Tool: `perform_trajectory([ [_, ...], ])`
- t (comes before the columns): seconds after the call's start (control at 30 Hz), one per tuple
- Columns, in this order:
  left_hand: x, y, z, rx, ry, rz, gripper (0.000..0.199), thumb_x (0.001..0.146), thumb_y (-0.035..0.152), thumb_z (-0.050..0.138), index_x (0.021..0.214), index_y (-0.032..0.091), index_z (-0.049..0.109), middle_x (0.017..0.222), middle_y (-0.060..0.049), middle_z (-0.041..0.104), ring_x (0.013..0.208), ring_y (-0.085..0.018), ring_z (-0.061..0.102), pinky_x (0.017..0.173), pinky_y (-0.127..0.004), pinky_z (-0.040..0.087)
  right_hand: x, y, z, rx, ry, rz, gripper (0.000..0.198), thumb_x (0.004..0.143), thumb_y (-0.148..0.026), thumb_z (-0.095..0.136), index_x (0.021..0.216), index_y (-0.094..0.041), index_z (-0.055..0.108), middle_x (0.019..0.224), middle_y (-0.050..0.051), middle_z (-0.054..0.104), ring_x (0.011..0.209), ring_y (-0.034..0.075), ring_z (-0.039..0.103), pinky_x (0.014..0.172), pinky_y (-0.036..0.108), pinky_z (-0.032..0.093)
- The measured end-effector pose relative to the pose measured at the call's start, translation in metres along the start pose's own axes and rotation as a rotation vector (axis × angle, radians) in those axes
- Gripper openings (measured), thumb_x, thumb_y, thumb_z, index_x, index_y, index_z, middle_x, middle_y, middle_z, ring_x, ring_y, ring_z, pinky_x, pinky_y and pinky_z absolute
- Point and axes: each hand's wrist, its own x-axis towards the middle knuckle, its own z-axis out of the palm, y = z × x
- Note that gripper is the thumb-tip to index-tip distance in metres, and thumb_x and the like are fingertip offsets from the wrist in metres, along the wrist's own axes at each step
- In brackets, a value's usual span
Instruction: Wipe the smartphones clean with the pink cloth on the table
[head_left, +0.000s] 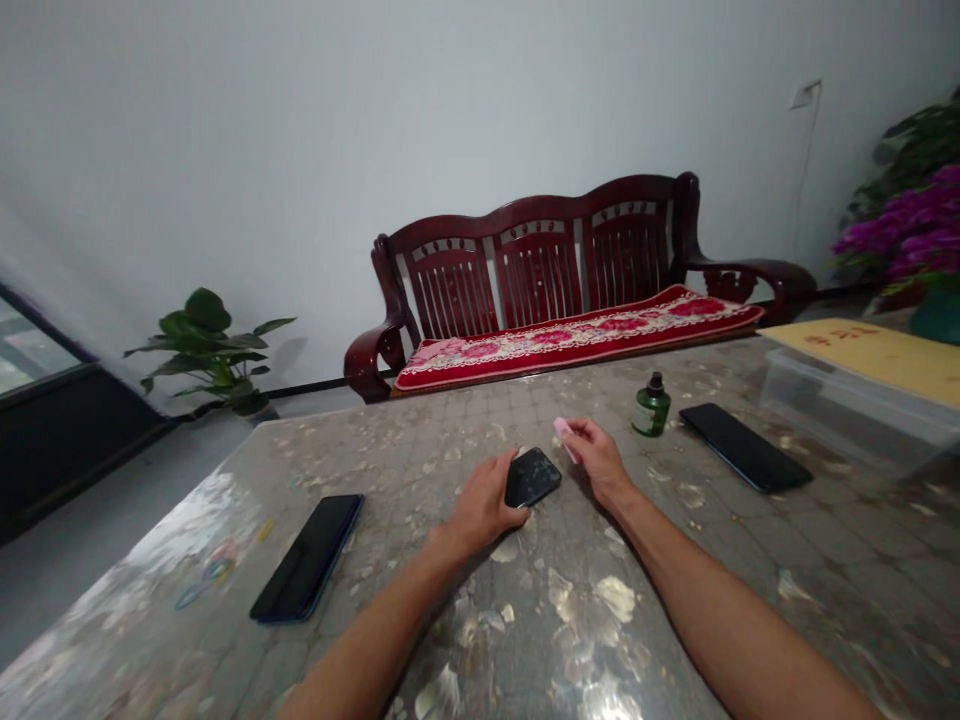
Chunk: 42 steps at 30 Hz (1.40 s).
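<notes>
On the patterned table lies a small black phone [534,478] with pale specks or smudges across its screen. My left hand [487,505] is closed around the phone's left end, thumb along the near edge and fingers at the far edge. Just right of the phone, my right hand [596,458] pinches a small pink piece [564,430], which may be folded cloth or paper; its kind is not clear. The pink piece is apart from the screen. Beyond my right hand stands a small green bottle [651,406] with a black cap.
A large dark phone [309,560] lies at left, beside thin coloured bands [206,578]. Another black phone [744,447] lies at right, near a clear plastic box [847,405] with a yellow sheet [870,352] on top. A wooden bench [536,260] stands behind the table [525,640].
</notes>
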Motion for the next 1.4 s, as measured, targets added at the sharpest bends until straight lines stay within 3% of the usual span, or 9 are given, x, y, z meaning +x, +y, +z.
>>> perform_trajectory([
  [0.17,0.008,0.004,0.007,0.033,-0.023,-0.009,0.088,0.066,0.026,0.078,0.145,0.019,0.039,0.139,-0.014,0.057,0.127,-0.033,0.052,0.109,-0.046,0.037,0.0,0.006,0.002,-0.164,-0.05,-0.075,0.052,0.059,-0.059,0.081,0.086,-0.016,0.069,0.071,0.001,0.066,0.059,0.012,0.051,0.053,0.024,0.04],
  [0.37,0.01,0.004,0.01,0.054,-0.029,-0.024,0.089,0.066,0.028,0.081,0.145,0.014,0.042,0.139,-0.016,0.057,0.127,-0.034,0.051,0.109,-0.047,0.037,0.0,0.014,-0.001,-0.456,-0.091,-0.165,0.049,0.074,-0.062,0.069,0.091,-0.017,0.074,0.076,0.004,0.07,0.065,0.017,0.057,0.062,0.028,0.044],
  [0.7,0.009,0.0,0.014,0.026,-0.001,0.011,0.084,0.068,0.028,0.08,0.144,0.017,0.044,0.138,-0.015,0.058,0.126,-0.034,0.051,0.11,-0.047,0.036,0.002,0.026,-0.009,-0.842,-0.126,-0.345,0.034,0.089,-0.05,0.056,0.092,-0.021,0.074,0.093,0.006,0.073,0.087,0.021,0.064,0.082,0.033,0.047],
  [0.93,0.009,-0.001,0.016,0.018,0.005,0.004,0.086,0.069,0.03,0.081,0.144,0.018,0.042,0.137,-0.015,0.057,0.127,-0.033,0.05,0.109,-0.047,0.037,-0.006,0.02,-0.003,-1.068,-0.118,-0.413,0.024,0.091,-0.04,0.057,0.101,-0.022,0.071,0.092,0.005,0.071,0.086,0.021,0.061,0.079,0.031,0.045],
  [1.2,-0.006,-0.001,-0.005,0.119,-0.021,-0.112,0.094,0.065,0.04,0.084,0.145,0.019,0.04,0.136,-0.015,0.056,0.128,-0.036,0.048,0.108,-0.048,0.035,-0.013,0.011,0.001,-1.274,-0.184,-0.593,0.02,0.097,-0.033,0.055,0.091,-0.024,0.071,0.089,0.003,0.069,0.089,0.02,0.058,0.081,0.029,0.04],
  [1.4,-0.033,-0.016,-0.015,0.131,-0.041,-0.19,0.094,0.066,0.033,0.079,0.148,0.014,0.037,0.135,-0.017,0.055,0.124,-0.035,0.049,0.107,-0.045,0.037,-0.013,0.013,0.004,-1.423,-0.211,-0.607,0.023,0.098,-0.03,0.053,0.088,-0.022,0.072,0.089,0.006,0.065,0.089,0.02,0.057,0.079,0.028,0.039],
])
